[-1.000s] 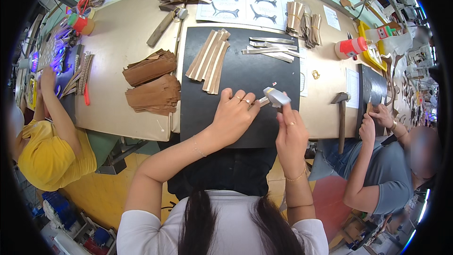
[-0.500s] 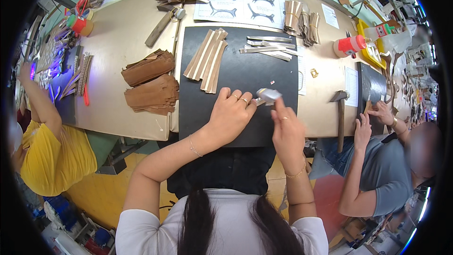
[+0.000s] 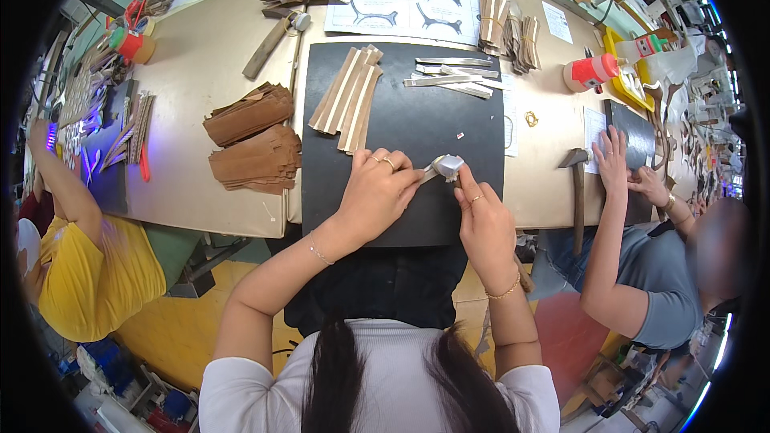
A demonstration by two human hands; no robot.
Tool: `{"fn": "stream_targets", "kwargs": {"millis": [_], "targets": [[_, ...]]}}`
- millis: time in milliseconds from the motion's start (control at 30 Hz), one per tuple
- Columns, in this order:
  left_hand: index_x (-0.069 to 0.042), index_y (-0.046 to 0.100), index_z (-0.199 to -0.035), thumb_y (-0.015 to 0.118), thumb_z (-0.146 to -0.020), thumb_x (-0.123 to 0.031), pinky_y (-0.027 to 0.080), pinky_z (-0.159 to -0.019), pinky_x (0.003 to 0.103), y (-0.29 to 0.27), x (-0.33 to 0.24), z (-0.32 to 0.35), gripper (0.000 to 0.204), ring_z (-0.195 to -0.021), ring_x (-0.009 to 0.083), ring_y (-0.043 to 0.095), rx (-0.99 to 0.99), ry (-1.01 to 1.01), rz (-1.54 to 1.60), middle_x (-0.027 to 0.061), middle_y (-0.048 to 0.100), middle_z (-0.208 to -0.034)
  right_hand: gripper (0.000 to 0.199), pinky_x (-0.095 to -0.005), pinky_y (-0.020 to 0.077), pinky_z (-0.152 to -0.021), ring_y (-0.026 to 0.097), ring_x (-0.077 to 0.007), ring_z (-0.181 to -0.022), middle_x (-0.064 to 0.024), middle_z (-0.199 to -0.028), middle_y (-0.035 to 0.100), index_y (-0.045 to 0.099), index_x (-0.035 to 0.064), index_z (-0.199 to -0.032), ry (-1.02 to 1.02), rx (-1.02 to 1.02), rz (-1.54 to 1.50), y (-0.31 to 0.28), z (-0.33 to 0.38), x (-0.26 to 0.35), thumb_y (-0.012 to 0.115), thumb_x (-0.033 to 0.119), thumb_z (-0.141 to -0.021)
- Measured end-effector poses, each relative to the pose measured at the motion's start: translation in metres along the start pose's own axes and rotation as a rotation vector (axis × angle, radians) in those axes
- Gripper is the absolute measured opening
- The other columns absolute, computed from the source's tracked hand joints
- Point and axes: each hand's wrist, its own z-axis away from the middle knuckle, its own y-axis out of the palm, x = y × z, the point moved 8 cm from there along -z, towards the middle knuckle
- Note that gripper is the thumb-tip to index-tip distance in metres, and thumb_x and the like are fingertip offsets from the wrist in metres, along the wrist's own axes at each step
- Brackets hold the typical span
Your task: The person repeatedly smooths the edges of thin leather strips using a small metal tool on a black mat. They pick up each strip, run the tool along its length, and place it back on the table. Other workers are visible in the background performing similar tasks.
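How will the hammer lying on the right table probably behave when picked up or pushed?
The hammer would probably feel head-heavy: metal head, slim wooden handle. The wood should stay stiff. Its end overhangs the table, so a bump might swing it.

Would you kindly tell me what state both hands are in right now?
Left hand: closed, holding a narrow strip.
Right hand: closed, holding a hammer.

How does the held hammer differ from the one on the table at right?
The held hammer has a bright silvery head; the resting hammer a darker one. The right hand grips the held hammer, hiding much of its handle; the resting hammer's handle shows fully. Both have brown handles.
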Motion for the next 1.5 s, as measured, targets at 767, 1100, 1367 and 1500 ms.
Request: {"fn": "stream_targets", "kwargs": {"millis": [767, 1100, 1367, 1500], "targets": [[-0.012, 0.076, -0.101, 0.078, -0.083, -0.016, 0.035, -0.084, 0.04, -0.005, -0.001, 0.013, 0.018, -0.087, 0.0174, 0.059, -0.005, -0.035, -0.083, -0.0026, 0.062, -0.089, 0.048, -0.0415, 0.0516, -0.057, 0.062, -0.0299, -0.062, -0.0098, -0.079, 0.058, 0.059, 0.0167, -0.145, -0.024, 0.047, 0.043, 0.001, 0.001, 0.012, 0.067, 0.013, -0.098], [-0.007, 0.073, -0.102, 0.066, -0.088, -0.013, 0.038, -0.084, 0.043, -0.001, -0.024, 0.014, 0.017, -0.084, 0.0183, 0.058, 0.045, 0.196, -0.392, 0.0018, 0.058, -0.087, 0.046, -0.0414, 0.0515, -0.056, 0.063, -0.0295, -0.062, -0.0083, -0.081, 0.06, 0.061, 0.0173, -0.144, -0.018, 0.097, 0.048, 0.0, 0.004, 0.018, 0.066, 0.015, -0.098], [-0.013, 0.077, -0.1, 0.076, -0.086, -0.016, 0.032, -0.083, 0.041, -0.012, -0.004, 0.02, 0.015, -0.084, 0.016, 0.058, -0.049, -0.028, -0.116, -0.003, 0.061, -0.089, 0.048, -0.0409, 0.0512, -0.055, 0.062, -0.0286, -0.06, -0.0084, -0.078, 0.058, 0.06, 0.0173, -0.145, -0.045, 0.011, -0.037, 0.007, 0.004, 0.02, 0.067, 0.013, -0.097], [-0.015, 0.077, -0.098, 0.078, -0.085, -0.016, 0.032, -0.083, 0.041, -0.012, -0.001, 0.022, 0.013, -0.084, 0.0152, 0.058, -0.004, 0.009, -0.116, -0.0039, 0.061, -0.088, 0.049, -0.0404, 0.0512, -0.055, 0.062, -0.0288, -0.06, -0.0087, -0.077, 0.058, 0.06, 0.0174, -0.145, -0.075, 0.022, -0.024, 0.003, 0.003, 0.02, 0.067, 0.013, -0.097]]}}
